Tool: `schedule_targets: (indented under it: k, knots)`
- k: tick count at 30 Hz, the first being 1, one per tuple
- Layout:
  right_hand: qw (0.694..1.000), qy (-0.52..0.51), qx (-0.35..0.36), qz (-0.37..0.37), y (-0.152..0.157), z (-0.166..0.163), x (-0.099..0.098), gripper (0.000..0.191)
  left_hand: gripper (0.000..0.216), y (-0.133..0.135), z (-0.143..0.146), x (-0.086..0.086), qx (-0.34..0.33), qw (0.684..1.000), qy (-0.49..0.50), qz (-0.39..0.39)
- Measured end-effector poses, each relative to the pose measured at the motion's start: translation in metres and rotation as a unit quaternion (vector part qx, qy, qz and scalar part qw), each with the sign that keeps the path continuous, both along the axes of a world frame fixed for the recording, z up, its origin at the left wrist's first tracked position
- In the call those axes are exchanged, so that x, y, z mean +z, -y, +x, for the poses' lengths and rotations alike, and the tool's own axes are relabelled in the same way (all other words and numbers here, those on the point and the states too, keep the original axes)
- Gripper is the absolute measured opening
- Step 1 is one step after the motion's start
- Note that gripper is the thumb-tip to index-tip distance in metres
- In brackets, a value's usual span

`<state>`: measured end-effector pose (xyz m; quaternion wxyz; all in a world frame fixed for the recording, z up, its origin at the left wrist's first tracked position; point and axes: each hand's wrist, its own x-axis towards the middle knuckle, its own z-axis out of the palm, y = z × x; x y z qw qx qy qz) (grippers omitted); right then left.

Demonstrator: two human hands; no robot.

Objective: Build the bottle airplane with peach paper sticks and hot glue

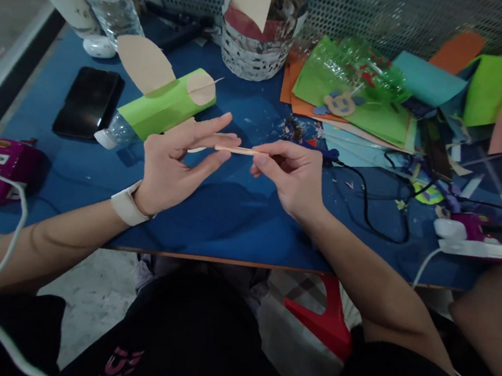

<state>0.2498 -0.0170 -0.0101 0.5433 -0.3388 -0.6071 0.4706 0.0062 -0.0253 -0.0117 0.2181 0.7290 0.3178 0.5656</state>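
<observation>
Slim pale-orange strip [244, 150], straight and nearly level, between left fingers [218, 158] and right fingers [268, 164]

Blue table [228, 228], and it's a full one! Far left, a cup [66, 0] and a water bottle [113, 3]; nearer, a black case [88, 103] lies flat, with a green-wrapped bottle [167, 104] on its side just to the right. Purple socket [7, 158], near left! Far middle, a woven basket [254, 54]. Across to the right, layered paper [308, 91], then scraps [428, 194], a looping black cable [391, 239] and another purple socket [472, 226].
</observation>
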Motion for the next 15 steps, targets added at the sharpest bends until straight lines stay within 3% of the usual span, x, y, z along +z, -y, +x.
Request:
schedule_targets:
  k: [5,10,15]
  knots:
    - [0.997,0.053,-0.006,0.049,0.0016,0.0019,0.0006,0.036,0.06,0.0004,-0.0003,0.0009,-0.033,0.999,-0.017,-0.008]
    - [0.998,0.06,0.006,0.03,0.0034,0.0001,-0.003,0.042,0.057,0.0028,0.0043,-0.0028,-0.037,0.999,-0.02,0.007]
    - [0.999,0.046,0.009,0.013,0.0059,-0.0021,-0.0002,0.042,0.054,0.0079,0.0055,-0.0001,-0.031,0.998,-0.015,-0.043]
